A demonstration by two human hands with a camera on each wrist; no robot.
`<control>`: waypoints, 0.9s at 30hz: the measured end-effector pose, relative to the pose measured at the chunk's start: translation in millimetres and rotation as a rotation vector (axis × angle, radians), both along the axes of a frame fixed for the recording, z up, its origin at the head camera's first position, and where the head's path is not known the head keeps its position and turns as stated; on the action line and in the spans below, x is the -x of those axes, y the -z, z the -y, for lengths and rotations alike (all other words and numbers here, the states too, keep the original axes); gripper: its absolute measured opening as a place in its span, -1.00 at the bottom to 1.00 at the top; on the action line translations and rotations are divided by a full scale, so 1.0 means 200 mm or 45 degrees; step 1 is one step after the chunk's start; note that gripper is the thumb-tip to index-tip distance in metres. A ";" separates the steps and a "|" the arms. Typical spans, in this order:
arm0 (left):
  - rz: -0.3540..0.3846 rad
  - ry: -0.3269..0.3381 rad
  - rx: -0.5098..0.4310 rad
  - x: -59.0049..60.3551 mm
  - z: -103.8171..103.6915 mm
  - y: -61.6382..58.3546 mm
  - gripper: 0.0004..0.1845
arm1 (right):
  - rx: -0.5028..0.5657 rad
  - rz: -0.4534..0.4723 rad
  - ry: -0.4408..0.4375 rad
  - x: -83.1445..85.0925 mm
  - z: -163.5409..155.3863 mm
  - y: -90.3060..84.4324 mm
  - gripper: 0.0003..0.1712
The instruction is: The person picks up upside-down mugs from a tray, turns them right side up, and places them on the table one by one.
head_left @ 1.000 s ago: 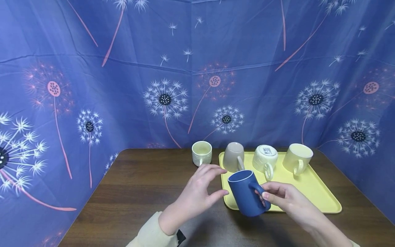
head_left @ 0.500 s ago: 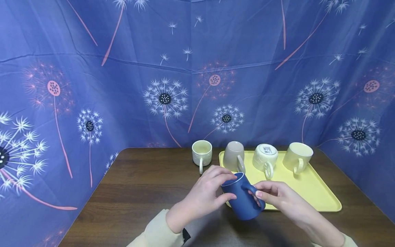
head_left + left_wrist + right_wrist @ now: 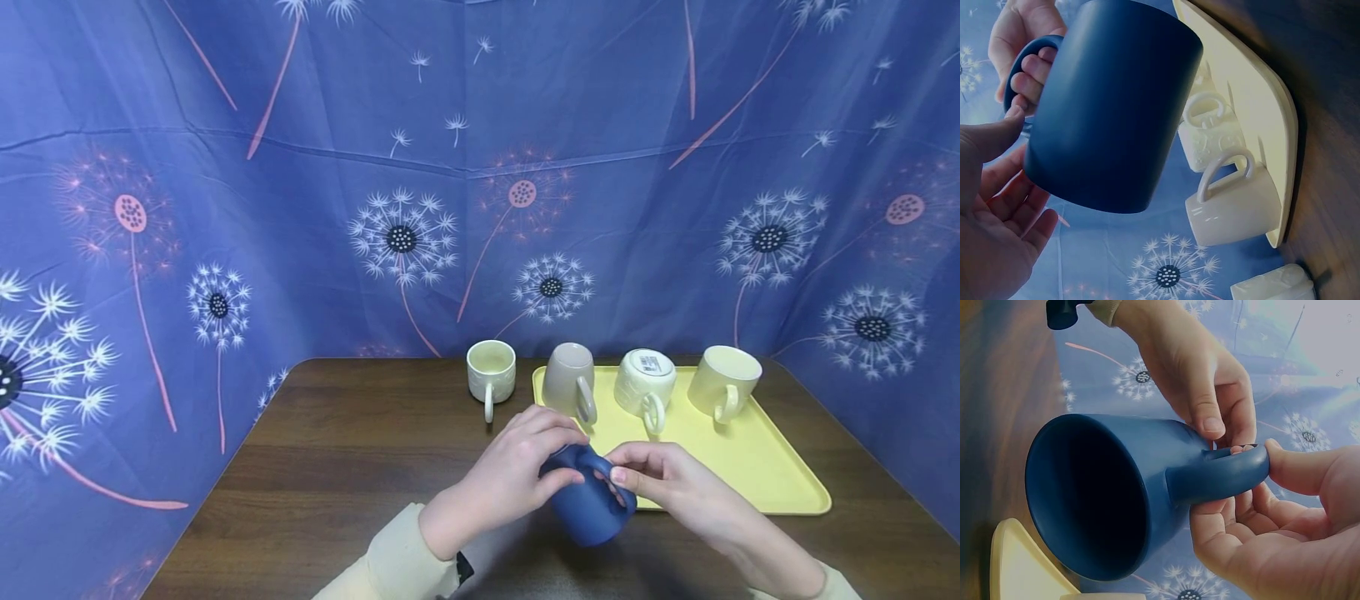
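A dark blue mug (image 3: 588, 508) is held tilted above the table, in front of the yellow tray's near left edge. My right hand (image 3: 671, 479) pinches its handle (image 3: 1222, 478) between thumb and fingers. At the mug's upper end my left hand (image 3: 517, 467) grips the rim, thumb on the near side and fingers over the top. In the left wrist view the left thumb (image 3: 1000, 134) lies close to the handle's lower joint. The mug's rim is mostly hidden by the left hand in the head view.
On the yellow tray (image 3: 780, 479) stand a greyish mug (image 3: 564, 382), a white mug (image 3: 637, 392) upside down with a label on its base, and a cream mug (image 3: 712, 387). A small white cup (image 3: 487, 383) stands upright on the wooden table (image 3: 337, 467), left of the tray. Behind hangs a blue patterned cloth (image 3: 315, 217).
My left hand has moved right and come onto the mug's rim. With the right hand on its handle, the mug has shifted left and lower, and tilted so its opening no longer shows.
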State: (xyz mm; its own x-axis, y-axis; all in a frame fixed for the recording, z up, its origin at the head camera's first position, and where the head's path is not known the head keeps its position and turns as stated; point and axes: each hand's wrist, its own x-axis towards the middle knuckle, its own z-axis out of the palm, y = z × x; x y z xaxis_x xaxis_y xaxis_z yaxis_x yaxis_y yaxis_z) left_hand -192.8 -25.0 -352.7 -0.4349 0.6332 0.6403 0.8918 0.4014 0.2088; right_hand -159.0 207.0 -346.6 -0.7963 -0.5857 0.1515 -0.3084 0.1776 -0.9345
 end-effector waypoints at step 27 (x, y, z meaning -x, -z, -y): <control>-0.025 0.077 0.034 -0.03 0.01 0.03 -0.89 | 0.018 -0.054 -0.241 0.01 0.03 0.01 -0.79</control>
State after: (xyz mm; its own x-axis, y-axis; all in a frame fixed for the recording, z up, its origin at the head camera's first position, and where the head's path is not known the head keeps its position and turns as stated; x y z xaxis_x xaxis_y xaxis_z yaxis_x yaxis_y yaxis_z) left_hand -186.4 -26.7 -359.0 -0.3826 0.6751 0.6308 0.9185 0.3517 0.1807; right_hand -160.4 201.0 -349.4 -0.6647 -0.7221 0.1920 -0.3746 0.0997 -0.9218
